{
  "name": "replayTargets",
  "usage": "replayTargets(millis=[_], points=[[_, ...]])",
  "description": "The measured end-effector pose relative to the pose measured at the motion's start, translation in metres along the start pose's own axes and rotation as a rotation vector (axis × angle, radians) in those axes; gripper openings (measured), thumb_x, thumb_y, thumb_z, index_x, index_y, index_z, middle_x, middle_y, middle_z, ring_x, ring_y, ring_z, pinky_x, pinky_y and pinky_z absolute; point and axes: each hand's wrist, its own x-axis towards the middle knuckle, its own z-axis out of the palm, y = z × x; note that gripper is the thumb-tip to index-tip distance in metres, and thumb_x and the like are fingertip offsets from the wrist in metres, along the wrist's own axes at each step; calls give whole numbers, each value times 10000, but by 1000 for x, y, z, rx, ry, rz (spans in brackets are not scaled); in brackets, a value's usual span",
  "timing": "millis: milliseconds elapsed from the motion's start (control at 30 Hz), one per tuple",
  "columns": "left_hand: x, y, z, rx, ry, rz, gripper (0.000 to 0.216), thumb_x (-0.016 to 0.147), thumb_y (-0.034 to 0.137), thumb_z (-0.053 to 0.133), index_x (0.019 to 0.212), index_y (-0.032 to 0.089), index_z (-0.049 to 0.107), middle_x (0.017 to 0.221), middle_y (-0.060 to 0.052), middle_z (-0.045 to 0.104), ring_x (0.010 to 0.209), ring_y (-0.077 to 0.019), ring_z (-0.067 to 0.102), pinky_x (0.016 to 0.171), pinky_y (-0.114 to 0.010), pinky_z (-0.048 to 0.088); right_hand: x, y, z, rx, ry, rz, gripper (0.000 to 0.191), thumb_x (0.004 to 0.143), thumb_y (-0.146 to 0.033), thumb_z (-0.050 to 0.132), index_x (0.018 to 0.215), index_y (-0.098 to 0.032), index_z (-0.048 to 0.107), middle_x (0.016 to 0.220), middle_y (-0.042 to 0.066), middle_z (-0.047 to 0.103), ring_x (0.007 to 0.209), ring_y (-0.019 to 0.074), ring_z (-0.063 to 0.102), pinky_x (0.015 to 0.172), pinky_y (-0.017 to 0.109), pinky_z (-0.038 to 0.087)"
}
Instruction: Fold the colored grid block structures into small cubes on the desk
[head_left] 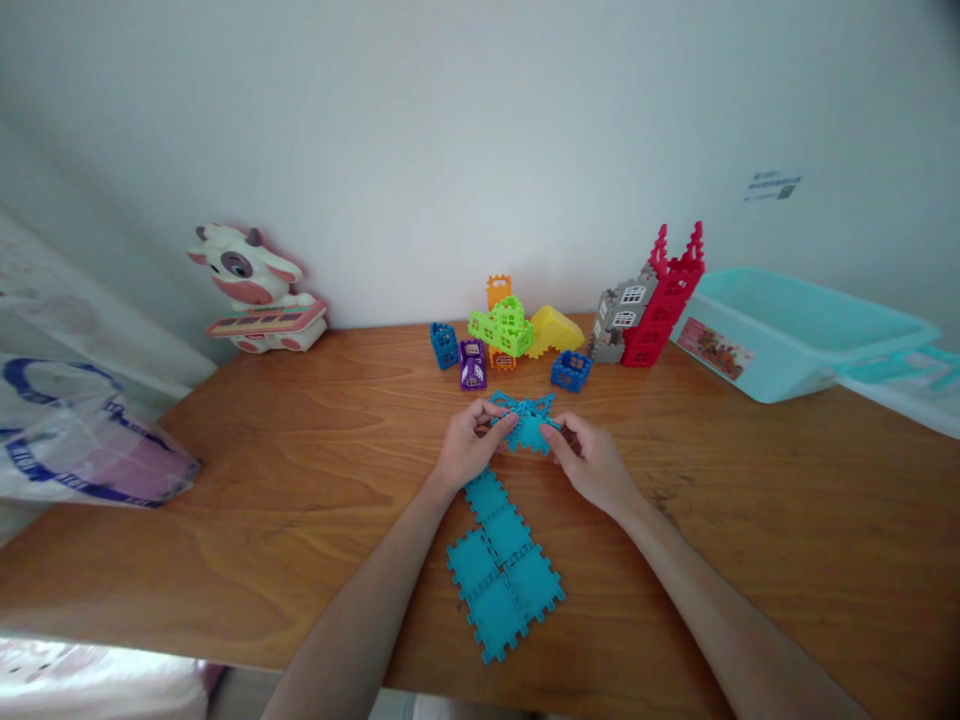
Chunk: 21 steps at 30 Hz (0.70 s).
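Left hand and right hand each pinch one side of the blue panel assembly, likely to steady it | assembly mid-scene, over the tabletop, nearer than the purple toy car | linked blue tiles lie near, flat, apparently needing no hand

Turquoise piece, toothed edges, held at both sides

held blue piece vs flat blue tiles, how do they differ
The held piece is pinched between the left hand and right hand; the flat tiles lie on the table. The held piece looks smaller; the flat tiles cover more area. Both are blue with toothed edges.
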Motion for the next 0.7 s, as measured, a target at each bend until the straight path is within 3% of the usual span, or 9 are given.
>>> replayTargets(millis=[133, 267, 367, 567, 700], points=[[2, -1, -4, -7, 12, -25, 421, 772, 565, 702, 865, 173, 580, 745, -20, 707, 493, -103, 597, 459, -218, 472, 0, 1, -1, -9, 36, 23, 337, 910, -544, 504, 818, -231, 591, 620, 19, 611, 568, 187, 571, 552, 306, 426], [12, -3, -24, -65, 202, 4, 434, 770, 567, 703, 887, 167, 578, 821, -59, 737, 537, -106, 605, 491, -219, 482, 7, 13, -15, 131, 222, 119, 383, 895, -609, 478, 844, -234, 543, 585, 8, 588, 514, 178, 552, 505, 296, 410], [16, -6, -33, -9, 312, 43, 418, 775, 543, 710, 934, 167, 617, 767, -35, 719, 540, -102, 581, 495, -208, 449, 13, 23, -28, 171, 319, 153, 418, 853, -644, 517, 864, -228, 561, 650, 27, 629, 531, 179, 563, 496, 296, 416], [8, -10, -19, 344, 142, 125, 349, 854, 502, 627, 986, 197, 733, 645, 3, 657, 551, -125, 557, 519, -222, 415, 14, 32, -34, -297, 295, 103, 293, 878, -486, 538, 979, -231, 641, 665, 29, 667, 629, 215, 621, 599, 328, 424], [8, -14, -17, 374, 125, 120, 344, 902, 473, 560, 1073, 209, 699, 700, -7, 662, 573, -129, 586, 536, -225, 444, 12, 38, -35, -498, 262, 127, 223, 884, -376, 518, 931, -224, 675, 744, 66, 663, 671, 231, 618, 600, 342, 429]])
